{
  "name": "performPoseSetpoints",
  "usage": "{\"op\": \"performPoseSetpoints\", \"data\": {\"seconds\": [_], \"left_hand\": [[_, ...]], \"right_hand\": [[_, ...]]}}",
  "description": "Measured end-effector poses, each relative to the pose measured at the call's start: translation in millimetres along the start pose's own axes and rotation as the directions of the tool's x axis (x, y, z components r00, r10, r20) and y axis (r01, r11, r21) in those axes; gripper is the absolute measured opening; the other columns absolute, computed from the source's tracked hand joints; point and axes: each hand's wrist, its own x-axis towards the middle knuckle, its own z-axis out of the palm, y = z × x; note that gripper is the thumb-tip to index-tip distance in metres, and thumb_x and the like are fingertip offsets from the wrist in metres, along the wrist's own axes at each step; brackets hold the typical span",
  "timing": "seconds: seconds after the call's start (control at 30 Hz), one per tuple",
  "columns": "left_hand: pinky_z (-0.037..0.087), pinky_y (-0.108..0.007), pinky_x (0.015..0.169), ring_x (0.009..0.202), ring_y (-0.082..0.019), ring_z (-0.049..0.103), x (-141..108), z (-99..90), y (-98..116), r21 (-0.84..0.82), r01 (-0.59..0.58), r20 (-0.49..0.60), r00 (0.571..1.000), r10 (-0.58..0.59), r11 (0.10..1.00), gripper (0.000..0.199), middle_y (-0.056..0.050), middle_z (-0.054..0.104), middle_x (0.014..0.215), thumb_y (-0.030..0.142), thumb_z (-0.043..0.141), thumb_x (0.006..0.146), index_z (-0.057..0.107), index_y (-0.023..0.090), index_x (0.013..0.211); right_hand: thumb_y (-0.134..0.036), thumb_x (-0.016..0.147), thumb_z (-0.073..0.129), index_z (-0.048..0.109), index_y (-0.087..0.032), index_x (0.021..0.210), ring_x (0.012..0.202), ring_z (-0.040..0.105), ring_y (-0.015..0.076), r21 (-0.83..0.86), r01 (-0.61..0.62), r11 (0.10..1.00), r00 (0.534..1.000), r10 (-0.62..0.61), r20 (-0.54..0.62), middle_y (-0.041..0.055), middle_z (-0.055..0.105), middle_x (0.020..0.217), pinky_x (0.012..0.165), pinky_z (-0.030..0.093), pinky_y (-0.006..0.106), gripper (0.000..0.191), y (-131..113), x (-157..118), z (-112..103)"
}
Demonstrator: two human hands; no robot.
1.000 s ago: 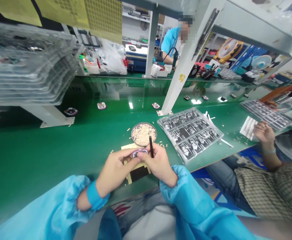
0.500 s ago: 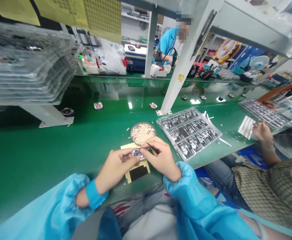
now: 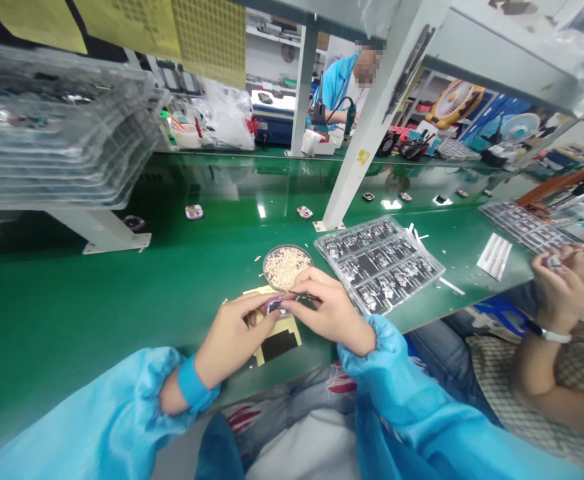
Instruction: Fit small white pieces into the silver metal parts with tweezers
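Observation:
My left hand (image 3: 232, 337) is closed around the edge of a small purple-rimmed device housing (image 3: 276, 307), with dark and white parts showing inside it. In my right hand (image 3: 335, 313) is a thin dark tool, which looks like tweezers (image 3: 305, 295). Its tip is at the top edge of the housing, and my right thumb reaches the housing's right side. Right beneath the hands lies a yellow sheet (image 3: 292, 327) with a black patch. Just behind them is a round dish (image 3: 285, 265) full of tiny pale and dark pieces.
A clear compartment tray (image 3: 382, 263) of small parts lies to the right. Several similar housings (image 3: 195, 212) sit along the green bench. Stacked clear trays (image 3: 57, 140) stand at the left. A slanted white post (image 3: 357, 153) rises ahead. A co-worker's hand (image 3: 562, 287) holds a housing at far right.
The housing has tilted in my left hand, showing more of its purple side. My right hand has shifted slightly right. The co-worker's hand has moved away from the white strip sheet.

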Motion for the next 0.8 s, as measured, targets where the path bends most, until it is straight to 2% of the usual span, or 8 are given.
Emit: {"op": "performPoseSetpoints", "data": {"seconds": [0.1,0.27,0.33,0.47,0.6,0.73,0.8], "left_hand": [[0.041,-0.024,0.053,0.058,-0.013,0.050,0,0.3,0,0.018,-0.002,-0.003,1.000,0.002,1.000,0.026,-0.001,0.073,0.082,0.031,0.064,0.087,0.078,0.021,0.106],[0.041,-0.024,0.054,0.061,-0.014,0.053,0,0.6,-2,0.031,-0.018,0.001,1.000,0.018,0.999,0.028,-0.002,0.073,0.087,0.028,0.063,0.087,0.076,0.022,0.111],[0.044,-0.025,0.059,0.067,-0.015,0.057,0,0.3,-3,0.035,-0.032,0.004,0.999,0.032,0.999,0.029,-0.002,0.074,0.091,0.026,0.062,0.088,0.075,0.022,0.113],[0.050,-0.027,0.078,0.087,-0.019,0.065,1,-0.7,-5,0.045,-0.070,0.008,0.998,0.070,0.997,0.029,-0.002,0.075,0.103,0.023,0.061,0.089,0.075,0.024,0.114],[0.051,-0.031,0.089,0.096,-0.022,0.067,2,-1.4,-5,0.079,-0.077,0.020,0.997,0.076,0.994,0.030,-0.003,0.075,0.106,0.022,0.059,0.089,0.075,0.025,0.115],[0.052,-0.032,0.089,0.100,-0.023,0.068,2,-1.1,-6,0.117,-0.099,0.043,0.995,0.094,0.988,0.029,-0.004,0.075,0.109,0.022,0.058,0.090,0.074,0.026,0.114],[0.052,-0.031,0.085,0.097,-0.023,0.068,3,-2.2,-9,0.137,-0.100,0.036,0.995,0.096,0.985,0.026,-0.004,0.075,0.106,0.025,0.058,0.090,0.074,0.026,0.111]], "right_hand": [[-0.029,0.091,0.066,0.075,-0.024,0.099,0.087,0.062,0.0191,-0.072,0.020,0.997,0.998,-0.016,0.053,0.0058,0.062,0.093,0.077,0.052,0.032,0.013,1,-1,-2],[-0.033,0.091,0.068,0.076,-0.026,0.100,0.086,0.062,0.0181,-0.141,0.017,0.990,0.995,-0.002,0.103,0.0053,0.062,0.094,0.075,0.052,0.030,0.014,3,-4,-1],[-0.034,0.090,0.069,0.076,-0.026,0.101,0.086,0.062,0.0180,-0.142,0.006,0.990,0.996,0.008,0.093,0.0052,0.063,0.093,0.074,0.051,0.030,0.015,3,-4,0],[-0.032,0.090,0.070,0.076,-0.027,0.104,0.087,0.063,0.0181,-0.134,-0.013,0.991,0.995,0.026,0.092,0.0045,0.063,0.094,0.075,0.051,0.029,0.016,5,-3,2],[-0.030,0.087,0.073,0.076,-0.026,0.097,0.086,0.062,0.0184,-0.149,-0.024,0.989,0.991,0.043,0.125,0.0041,0.063,0.093,0.076,0.051,0.030,0.011,7,1,2],[-0.031,0.084,0.076,0.075,-0.022,0.088,0.083,0.062,0.0179,-0.068,-0.019,0.998,0.981,0.032,0.191,0.0033,0.064,0.088,0.075,0.050,0.030,0.009,7,9,0],[-0.031,0.084,0.076,0.073,-0.021,0.085,0.082,0.062,0.0175,-0.005,-0.037,0.999,0.983,0.037,0.178,0.0025,0.065,0.086,0.074,0.050,0.030,0.010,9,15,-2]]}}
